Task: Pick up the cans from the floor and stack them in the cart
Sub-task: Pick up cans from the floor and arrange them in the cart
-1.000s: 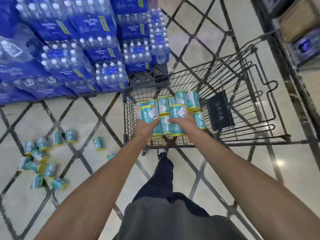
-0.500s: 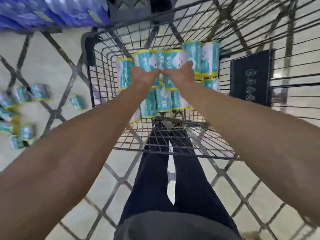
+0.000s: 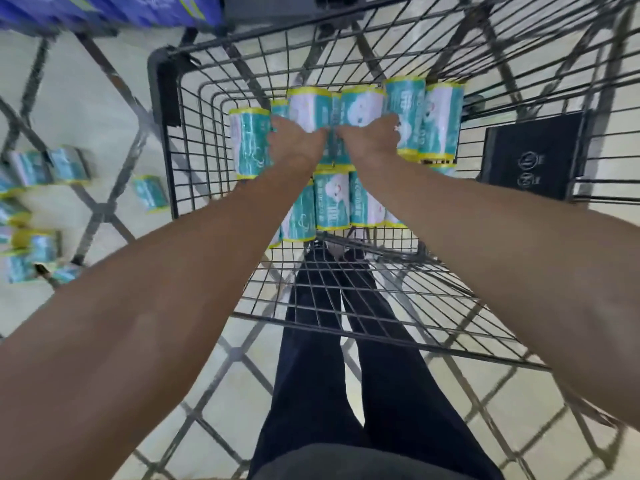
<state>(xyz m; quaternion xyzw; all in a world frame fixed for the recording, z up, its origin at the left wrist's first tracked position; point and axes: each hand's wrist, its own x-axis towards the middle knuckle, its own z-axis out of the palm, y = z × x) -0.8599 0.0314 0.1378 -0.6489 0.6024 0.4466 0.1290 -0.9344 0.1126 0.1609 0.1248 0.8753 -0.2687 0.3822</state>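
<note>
both arms reach forward into the wire cart [image 3: 194, 140], where teal cans with yellow rims stand stacked in two layers at the near left part of the basket. the left hand [image 3: 298, 140] is wrapped round one can [image 3: 306, 107] of the upper row, fingers curled behind it and out of sight. just beside it, the right hand [image 3: 370, 140] grips a second can [image 3: 362, 105] in the same way, the two held cans side by side and touching. further upright cans flank them, one [image 3: 250, 142] to the left and a pair [image 3: 424, 116] to the right, and a lower row [image 3: 330, 202] shows between the forearms. on the tiled floor to the left lie more loose cans [image 3: 150, 194], blurred, mostly on their sides. a black panel [image 3: 531, 155] leans at the right of the cart, and blue packs [image 3: 104, 10] sit at the far left.
</note>
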